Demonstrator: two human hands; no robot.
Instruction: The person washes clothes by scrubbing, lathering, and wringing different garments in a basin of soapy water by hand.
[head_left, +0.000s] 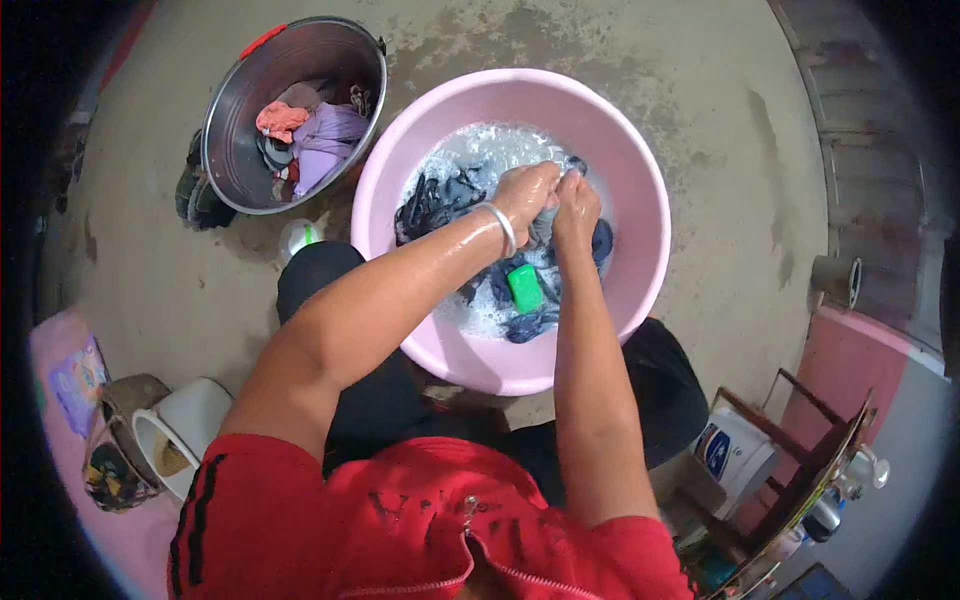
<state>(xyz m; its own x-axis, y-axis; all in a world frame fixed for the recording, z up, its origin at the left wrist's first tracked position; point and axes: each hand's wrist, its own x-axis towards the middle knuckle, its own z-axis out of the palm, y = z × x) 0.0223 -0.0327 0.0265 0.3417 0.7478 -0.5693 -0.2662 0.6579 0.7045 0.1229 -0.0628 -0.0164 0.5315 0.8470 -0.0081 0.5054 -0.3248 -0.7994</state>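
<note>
A round pink plastic basin (639, 180) stands between my knees, holding soapy water (499, 142) and dark wet clothes (435, 206). Over its middle, my left hand (525, 193), with a metal bangle at the wrist, grips a grey piece of wet cloth (543, 225). My right hand (577, 206) is closed on the same cloth, close beside the left. Both hands partly hide the cloth. A green bar of soap (525, 289) lies on the dark clothes, just below my hands and nearer to me.
A metal bucket (225, 150) with purple and orange cloths is at the upper left, shoes (199, 199) beside it. A white container (300, 236) stands by my left knee. A wooden table (802, 480) and white paint bucket (731, 450) are at the lower right.
</note>
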